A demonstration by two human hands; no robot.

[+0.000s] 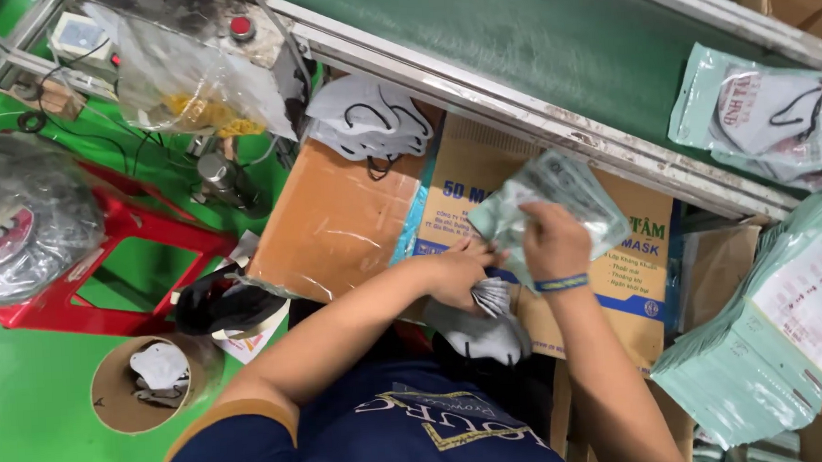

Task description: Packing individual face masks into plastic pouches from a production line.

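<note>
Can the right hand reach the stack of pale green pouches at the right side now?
Probably not at once: the right hand holds a clear pouch, though nothing blocks the way to the stack of pale green pouches.

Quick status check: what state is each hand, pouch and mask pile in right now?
Left hand: gripping grey masks.
Right hand: holding clear pouch, raised.
Pouch stack: flat, empty, fanned.
Filled pouches: lying on the conveyor belt.
Loose masks: piled on cardboard box.

One head-worn view looks steeply down from close above the person's arms, over a cardboard box [354, 215] toward the conveyor belt [532, 37] running across the frame's top.
</note>
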